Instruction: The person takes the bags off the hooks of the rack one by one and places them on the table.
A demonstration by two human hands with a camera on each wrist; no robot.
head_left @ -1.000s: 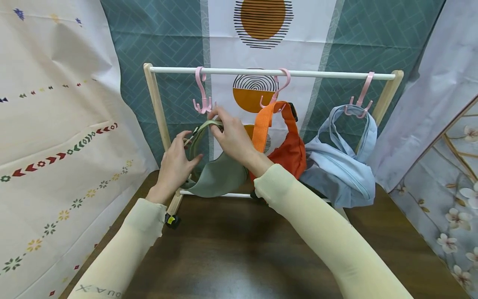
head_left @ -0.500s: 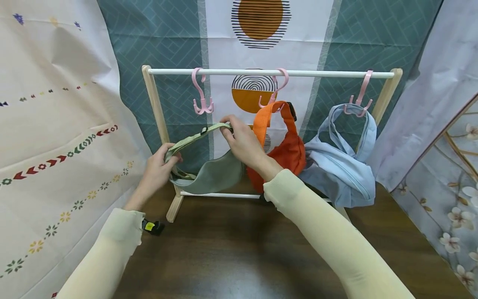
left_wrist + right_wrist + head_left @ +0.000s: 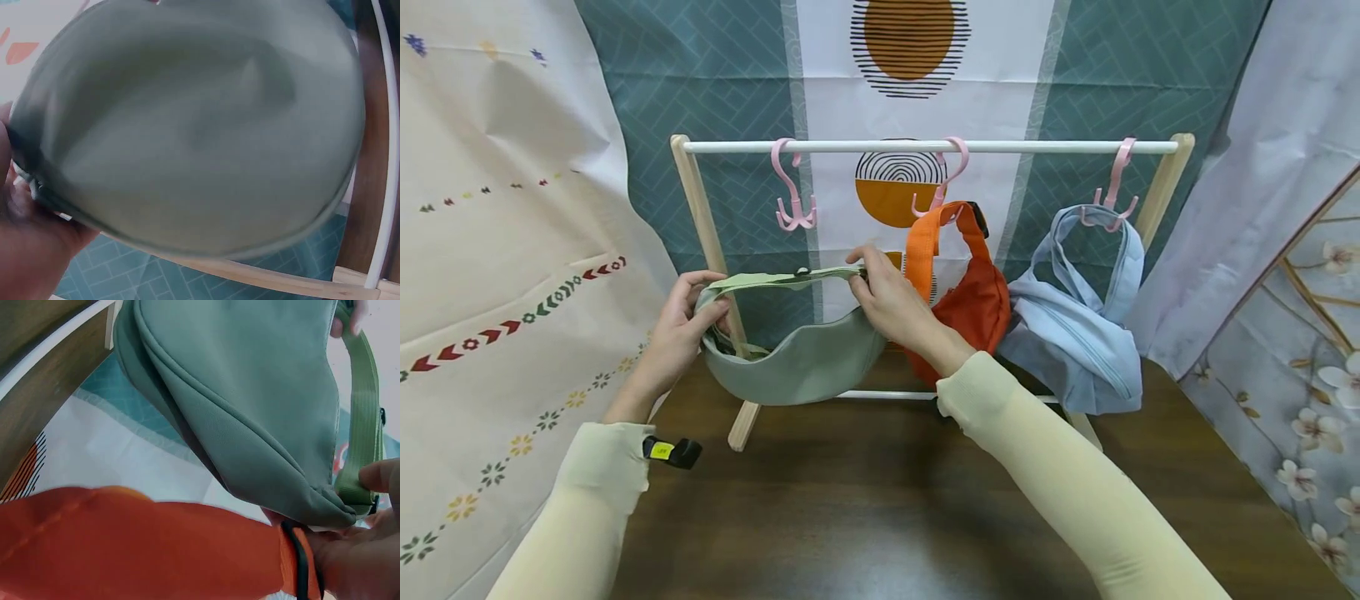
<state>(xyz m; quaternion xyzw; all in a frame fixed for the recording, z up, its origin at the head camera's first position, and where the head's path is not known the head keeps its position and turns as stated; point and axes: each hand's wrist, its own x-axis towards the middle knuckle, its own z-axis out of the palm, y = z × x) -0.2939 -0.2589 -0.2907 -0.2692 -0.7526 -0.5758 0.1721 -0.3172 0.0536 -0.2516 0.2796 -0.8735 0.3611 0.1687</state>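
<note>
A sage-green waist bag [image 3: 797, 367] with a light green strap [image 3: 760, 282] is stretched between both hands, in front of the rack's left part. My left hand [image 3: 677, 329] grips the bag's left end, thumb on the near side. At the other end, my right hand [image 3: 895, 304] pinches the strap where it meets the bag; the right wrist view shows the thumb pressing on the strap [image 3: 362, 425]. Above hangs a pink hook [image 3: 795, 212] carrying nothing. An orange-red waist bag [image 3: 970, 300] hangs just beside the right hand, close to it in the right wrist view.
A rack with a white rail [image 3: 865, 147] and wooden legs [image 3: 700, 208] stands on a dark wooden table [image 3: 850, 500]. On its right hook [image 3: 1116, 187] hangs a light blue bag [image 3: 1086, 333]. A middle pink hook [image 3: 942, 192] bears the orange-red bag. Patterned cloths surround the table.
The left hand has moved left and now grips the bag's end. The bag has come away from the left hook's area, lower and nearer, its strap drawn out straight. The right hand shifted slightly right and down.
</note>
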